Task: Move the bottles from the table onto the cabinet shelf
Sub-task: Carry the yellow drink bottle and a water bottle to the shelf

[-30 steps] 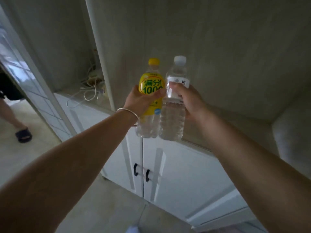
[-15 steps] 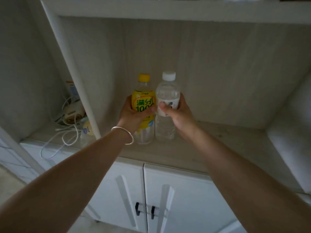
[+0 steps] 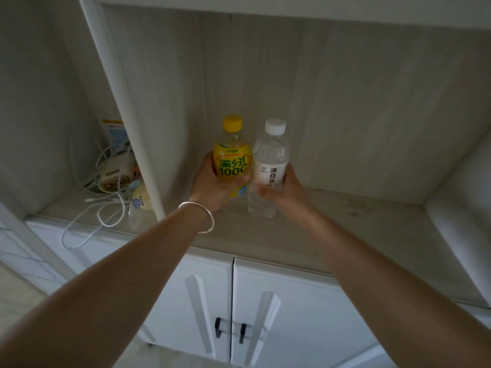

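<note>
- Both bottles stand upright on the cabinet shelf (image 3: pixel 332 235), just right of its white divider post (image 3: pixel 127 123), with bare shelf stretching rightward.
- Left hand (image 3: pixel 212 184) grips the yellow bottle (image 3: pixel 233 155) (label "1000"); right hand (image 3: pixel 281 189) grips the clear bottle (image 3: pixel 269 166) (label "凉白水").
- Tangled white cables (image 3: pixel 106 203) lie left of the post.

My left hand (image 3: pixel 212 185) grips the soda bottle (image 3: pixel 232 160) and my right hand (image 3: pixel 281 188) the water bottle (image 3: pixel 269 166), side by side and upright over the cabinet shelf (image 3: pixel 332 235); a tangle of cables (image 3: pixel 106 197) lies in the compartment to the left, beyond the divider (image 3: pixel 127 107)
</note>
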